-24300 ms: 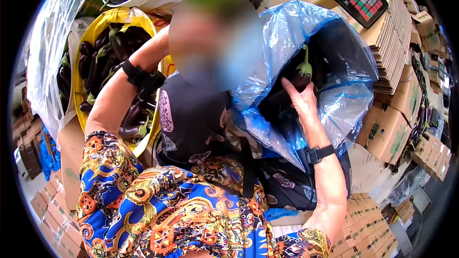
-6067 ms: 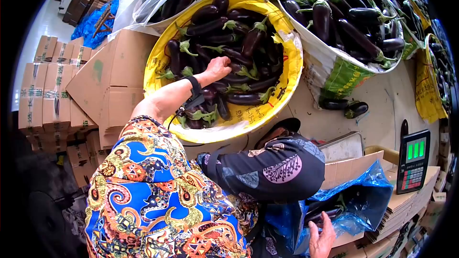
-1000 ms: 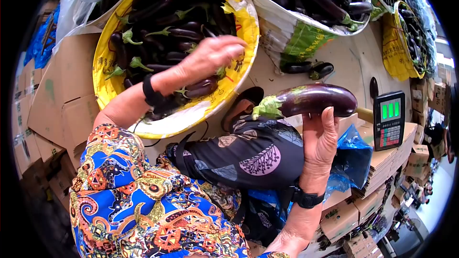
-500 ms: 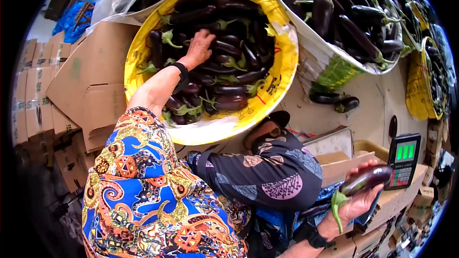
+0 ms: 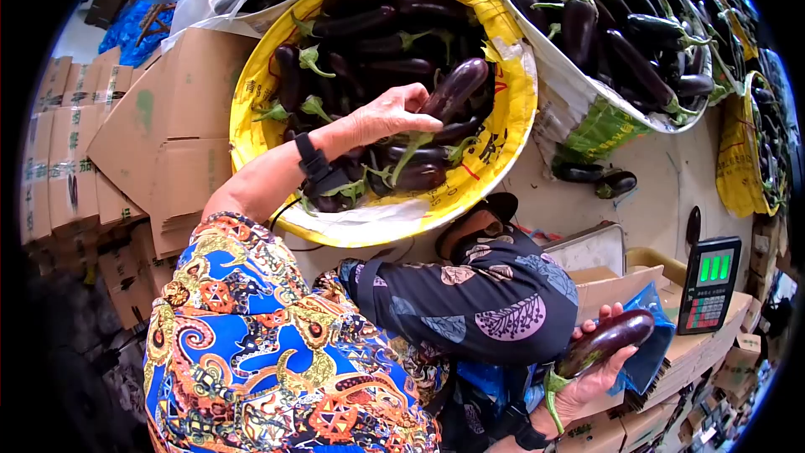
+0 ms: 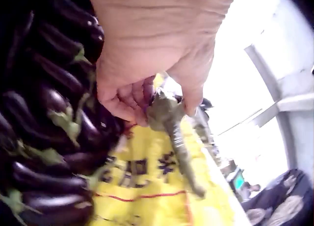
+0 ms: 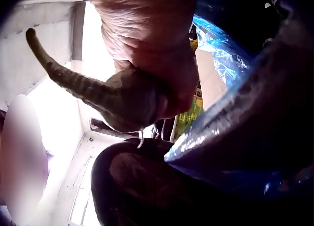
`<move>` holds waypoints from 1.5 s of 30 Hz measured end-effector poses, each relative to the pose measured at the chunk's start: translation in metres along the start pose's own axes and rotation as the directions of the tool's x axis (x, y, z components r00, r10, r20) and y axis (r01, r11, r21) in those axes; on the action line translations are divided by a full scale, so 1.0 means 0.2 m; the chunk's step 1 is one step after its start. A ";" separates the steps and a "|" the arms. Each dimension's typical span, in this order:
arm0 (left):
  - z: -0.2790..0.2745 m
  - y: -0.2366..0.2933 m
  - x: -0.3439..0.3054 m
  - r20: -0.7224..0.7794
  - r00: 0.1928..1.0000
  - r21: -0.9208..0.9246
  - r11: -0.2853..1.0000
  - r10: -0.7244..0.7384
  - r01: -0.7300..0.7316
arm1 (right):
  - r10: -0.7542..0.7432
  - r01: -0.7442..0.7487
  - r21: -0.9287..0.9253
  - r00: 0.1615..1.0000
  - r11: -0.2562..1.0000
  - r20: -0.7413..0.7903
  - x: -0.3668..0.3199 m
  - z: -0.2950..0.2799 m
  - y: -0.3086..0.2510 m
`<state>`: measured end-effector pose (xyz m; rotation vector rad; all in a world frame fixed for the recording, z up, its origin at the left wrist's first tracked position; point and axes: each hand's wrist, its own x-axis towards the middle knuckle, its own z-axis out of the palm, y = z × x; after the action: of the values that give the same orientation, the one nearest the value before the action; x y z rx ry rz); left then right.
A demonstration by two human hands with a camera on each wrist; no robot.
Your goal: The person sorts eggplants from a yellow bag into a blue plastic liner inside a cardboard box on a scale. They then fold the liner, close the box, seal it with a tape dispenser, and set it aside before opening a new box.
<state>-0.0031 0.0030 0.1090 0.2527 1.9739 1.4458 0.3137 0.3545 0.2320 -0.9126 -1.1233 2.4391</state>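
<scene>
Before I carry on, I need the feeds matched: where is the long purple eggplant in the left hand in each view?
Head: the long purple eggplant is above centre, in the left hand, over the yellow-lined basket.
Left wrist: near centre, green stem downward.
Right wrist: not visible; the other eggplant is the right hand's.
Shared landmark: dark patterned trousers, right of head's lower centre, left wrist's lower right, right wrist's bottom.

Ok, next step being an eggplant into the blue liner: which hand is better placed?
Right, I'd say. The right hand holds an eggplant close beside the blue liner. The left hand pinches another eggplant, but over the yellow basket, farther off.
</scene>
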 end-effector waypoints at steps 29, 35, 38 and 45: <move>1.17 0.87 -0.44 0.711 0.701 -0.090 0.996 0.060 0.006 | -0.131 0.186 0.155 0.941 0.970 -0.313 -0.34 0.04 0.06; 1.38 1.07 -0.37 0.853 0.521 0.217 0.928 -0.029 -0.304 | -0.037 0.241 0.523 0.928 0.818 -0.371 -0.46 -0.29 0.20; 1.74 1.41 -0.35 0.978 0.202 0.143 0.868 -0.051 -0.475 | -0.109 0.278 0.512 0.936 0.813 -0.334 -0.49 -0.34 0.23; 2.36 1.65 -0.49 0.758 -0.240 -0.645 0.639 0.607 -0.418 | -0.307 0.461 0.626 0.887 0.629 -0.345 -0.55 -0.41 0.14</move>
<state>0.2866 0.4388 0.3683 1.7574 0.3910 1.1404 0.4504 0.3269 0.2171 -0.5661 -0.2096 2.0590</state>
